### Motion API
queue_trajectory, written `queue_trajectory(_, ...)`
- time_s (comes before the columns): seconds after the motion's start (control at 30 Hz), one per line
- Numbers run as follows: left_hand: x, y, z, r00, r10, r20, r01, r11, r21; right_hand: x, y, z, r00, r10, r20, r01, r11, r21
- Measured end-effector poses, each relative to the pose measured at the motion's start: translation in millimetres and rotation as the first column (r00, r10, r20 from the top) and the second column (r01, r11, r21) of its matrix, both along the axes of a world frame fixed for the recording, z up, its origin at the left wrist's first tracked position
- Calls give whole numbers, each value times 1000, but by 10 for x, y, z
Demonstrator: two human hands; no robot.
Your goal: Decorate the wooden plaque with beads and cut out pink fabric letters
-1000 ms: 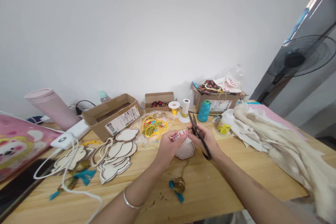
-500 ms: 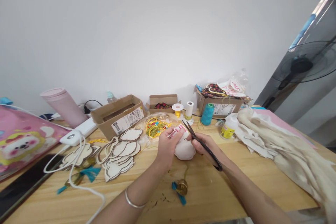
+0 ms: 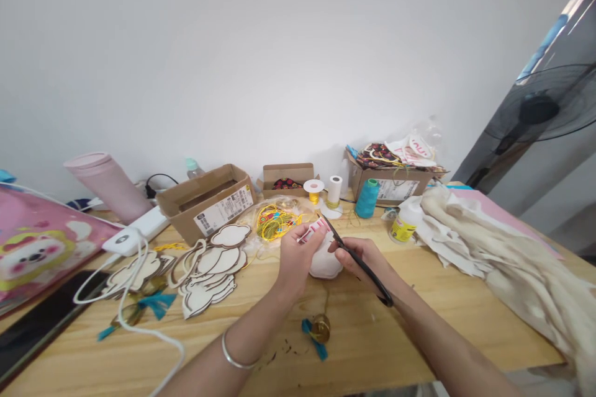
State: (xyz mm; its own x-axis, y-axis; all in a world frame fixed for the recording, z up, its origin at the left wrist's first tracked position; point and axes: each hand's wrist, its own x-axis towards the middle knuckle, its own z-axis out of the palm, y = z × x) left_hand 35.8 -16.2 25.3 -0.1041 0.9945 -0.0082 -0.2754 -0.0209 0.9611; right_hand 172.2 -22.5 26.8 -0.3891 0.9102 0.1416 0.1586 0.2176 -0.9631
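Note:
Between the fingers of my left hand [image 3: 298, 254] is a white, cloud-edged fabric piece [image 3: 325, 263] with pink-red markings along its top. My right hand [image 3: 361, 257] is closed around a pair of black scissors [image 3: 370, 270], their blades pointing up and left over the piece's upper edge. The blades look nearly together in the head view. Below the hands, a brass bell [image 3: 321, 327] with a teal ribbon lies on the wood, and a thin cord runs up from it toward the white piece. My fingers cover part of the piece.
Left of my hands lie several cloud-shaped cutouts [image 3: 209, 288] and a white cable [image 3: 153, 330]. Behind stand an open cardboard box [image 3: 205, 205], a teal thread cone [image 3: 367, 198] and a glue bottle [image 3: 404, 224]. Cream cloth [image 3: 507, 267] spreads at right.
The scissor blades have come closer together over the top of the white piece. The whole view has shifted slightly; both hands keep their grip.

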Motion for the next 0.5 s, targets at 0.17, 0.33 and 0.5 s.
queue_trajectory(0.17,-9,14,-20,999,-16,28,16,1000,9,-21,-13,13,999,-33,6,33,999,13)
queue_trajectory(0.33,-16,17,-26,997,-32,68,32,999,-2,-42,-19,18,997,-74,30,73,997,24)
queue_trajectory(0.5,-24,10,-1,994,-54,96,56,998,-13,-55,-33,-3,995,-93,26,92,996,19)
